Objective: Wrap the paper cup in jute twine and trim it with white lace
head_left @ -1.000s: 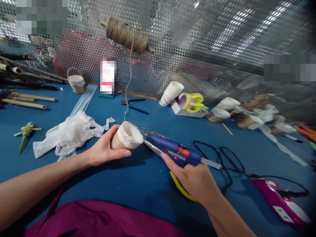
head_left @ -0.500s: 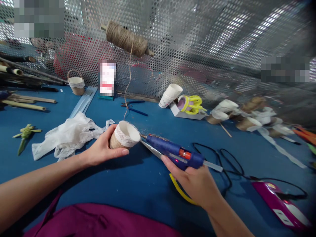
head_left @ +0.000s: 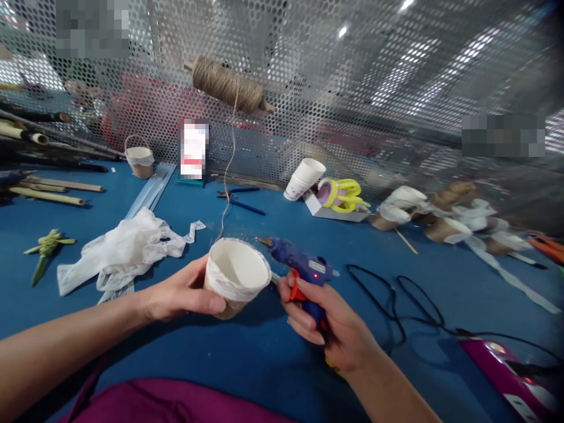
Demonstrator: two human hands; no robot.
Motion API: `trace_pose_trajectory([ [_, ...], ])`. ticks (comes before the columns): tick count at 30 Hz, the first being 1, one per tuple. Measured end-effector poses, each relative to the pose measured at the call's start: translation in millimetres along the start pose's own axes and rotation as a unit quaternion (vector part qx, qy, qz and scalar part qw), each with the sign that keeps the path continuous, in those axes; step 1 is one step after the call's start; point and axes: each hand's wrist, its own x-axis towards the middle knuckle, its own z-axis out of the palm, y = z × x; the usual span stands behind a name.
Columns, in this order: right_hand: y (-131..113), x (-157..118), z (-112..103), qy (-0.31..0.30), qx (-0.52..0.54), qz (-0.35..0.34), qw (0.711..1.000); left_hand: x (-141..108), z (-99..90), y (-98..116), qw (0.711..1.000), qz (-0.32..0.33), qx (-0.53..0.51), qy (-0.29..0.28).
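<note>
Clock positions taken from centre of view.

- Cup (head_left: 238,276), seven o'clock: left flank covered by the left hand (head_left: 187,296), whose other fingers pass out of sight behind it.
- Glue gun (head_left: 304,262), five o'clock: handle largely covered by the right hand (head_left: 335,320).
- Yellow item (head_left: 333,367), five o'clock: mostly hidden under the right wrist.
- Phone (head_left: 192,150), ten o'clock: screen pixelated, unreadable.
- Power strip (head_left: 497,364), four o'clock: cut off by lower edge.
- Sticks (head_left: 48,197), nine o'clock: cut off by left edge.
- Orange item (head_left: 546,248), three o'clock: cropped at right edge, blurred, kind uncertain.
- Purple cloth (head_left: 163,405), seven o'clock: cropped below.
- Mesh panel (head_left: 304,88), twelve o'clock: shapes behind blurred.
</note>
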Motion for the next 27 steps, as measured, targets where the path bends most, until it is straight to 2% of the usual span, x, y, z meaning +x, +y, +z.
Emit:
trace_pose_trajectory([
  [4,0.7,1.1,0.7,-0.017,0.025,0.018,0.999,1.1,1.1,2.2,0.997,-0.002,-0.076,-0.011],
  [10,0.9,-0.2,2.6,-0.024,0.013,0.039,0.999,0.8,1.3,3.2,0.997,-0.001,-0.073,0.000],
  [13,0.2,-1.9,2.0,-0.008,-0.039,0.020,0.999,0.7,1.1,3.4,0.997,-0.007,-0.073,0.003],
  [15,-1.3,-3.3,1.5,0.016,-0.110,-0.005,0.994,0.9,0.2,3.2,0.998,-0.016,-0.064,0.017],
  [17,-3.8,-5.3,1.7,0.047,-0.204,-0.037,0.977,1.4,-1.4,2.7,0.998,-0.026,-0.045,0.033],
  [19,-7.2,-7.8,2.7,0.084,-0.309,-0.063,0.945,2.0,-3.4,1.9,0.998,-0.035,-0.020,0.044],
  [23,-15.7,-14.2,2.2,0.127,-0.452,-0.058,0.881,2.9,-6.6,2.3,0.997,-0.048,0.033,0.058],
  [25,-19.6,-16.9,-1.1,0.110,-0.463,-0.053,0.878,3.0,-7.5,3.7,0.995,-0.050,0.058,0.059],
  [27,-22.2,-18.3,-5.6,0.074,-0.435,-0.068,0.895,2.8,-7.9,5.2,0.995,-0.043,0.072,0.053],
])
